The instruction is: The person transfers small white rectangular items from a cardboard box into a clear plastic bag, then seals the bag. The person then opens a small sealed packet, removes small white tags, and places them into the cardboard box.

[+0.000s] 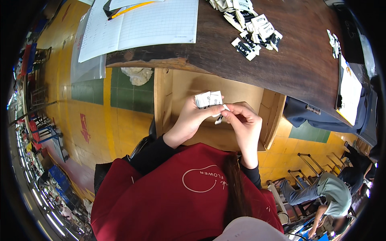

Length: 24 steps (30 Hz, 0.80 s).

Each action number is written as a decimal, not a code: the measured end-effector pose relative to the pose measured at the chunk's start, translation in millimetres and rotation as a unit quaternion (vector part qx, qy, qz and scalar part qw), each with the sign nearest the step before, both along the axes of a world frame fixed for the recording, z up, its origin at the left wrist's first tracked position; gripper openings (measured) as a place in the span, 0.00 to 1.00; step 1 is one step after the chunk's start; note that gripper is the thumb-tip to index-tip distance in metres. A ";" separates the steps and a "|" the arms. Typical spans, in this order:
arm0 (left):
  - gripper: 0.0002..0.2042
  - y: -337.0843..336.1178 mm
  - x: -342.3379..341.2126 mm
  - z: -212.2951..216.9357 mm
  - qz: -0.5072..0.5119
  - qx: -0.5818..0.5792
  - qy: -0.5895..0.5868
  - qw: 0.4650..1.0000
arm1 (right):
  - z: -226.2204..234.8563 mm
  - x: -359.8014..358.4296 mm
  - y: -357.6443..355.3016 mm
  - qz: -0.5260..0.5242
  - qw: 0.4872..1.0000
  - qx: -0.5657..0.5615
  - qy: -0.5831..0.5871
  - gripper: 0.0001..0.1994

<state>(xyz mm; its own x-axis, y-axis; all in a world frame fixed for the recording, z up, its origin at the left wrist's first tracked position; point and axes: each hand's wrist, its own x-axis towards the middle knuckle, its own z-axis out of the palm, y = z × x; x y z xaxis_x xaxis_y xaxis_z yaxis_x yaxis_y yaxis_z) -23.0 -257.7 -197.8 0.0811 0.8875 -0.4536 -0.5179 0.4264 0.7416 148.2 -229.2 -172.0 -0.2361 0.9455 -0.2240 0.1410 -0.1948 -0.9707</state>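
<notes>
My left hand (190, 119) is closed on a small stack of white labels (204, 99) with black print, its thumb lying across their lower end. Close against it, my right hand (246, 123) pinches a white and black label (218, 119) between thumb and fingertips. Both hands are over a pulled-out wooden drawer (168, 86) under the table edge. On the dark wooden table (297, 60) a loose pile of similar labels (257, 32) lies beyond my hands. How many labels each hand holds is hidden.
An open ruled notebook (157, 30) with a yellow pencil (130, 9) lies at the far left of the table. More labels (333, 44) and a clipboard (349, 92) are on the right. Dark blue cloth (301, 114) hangs below. Another person (333, 193) bends over at lower right.
</notes>
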 end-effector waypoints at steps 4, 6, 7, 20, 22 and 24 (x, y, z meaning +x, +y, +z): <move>0.14 1.2 -3.4 3.2 0.015 -0.029 -0.083 0.996 | -2.5 -2.6 0.4 -0.028 1.000 0.004 0.004 0.06; 0.15 3.0 -8.4 6.9 0.032 -0.037 -0.114 0.992 | -2.0 3.4 4.0 -0.051 0.997 -0.032 0.056 0.05; 0.15 3.8 -10.9 8.9 0.040 -0.034 -0.134 0.990 | -1.4 7.4 6.6 -0.065 0.993 -0.057 0.079 0.05; 0.09 5.1 -6.2 18.6 -0.056 0.053 0.048 0.996 | -0.7 -3.3 10.5 -0.009 0.999 0.014 0.037 0.08; 0.10 4.2 -7.8 20.4 -0.038 0.012 0.004 0.999 | -2.7 -2.1 9.5 -0.026 0.997 -0.050 0.059 0.05; 0.11 4.1 -10.5 22.1 -0.023 -0.013 -0.024 0.999 | -4.8 3.2 10.4 -0.031 0.992 -0.076 0.092 0.05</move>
<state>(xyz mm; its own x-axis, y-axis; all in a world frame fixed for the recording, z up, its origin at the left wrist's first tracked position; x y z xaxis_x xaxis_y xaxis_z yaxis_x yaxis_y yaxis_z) -33.5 -253.6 -175.7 0.1439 0.8704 -0.4709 -0.5323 0.4692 0.7046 151.4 -218.8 -176.9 -0.2287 0.9182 -0.3234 -0.0536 -0.3436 -0.9376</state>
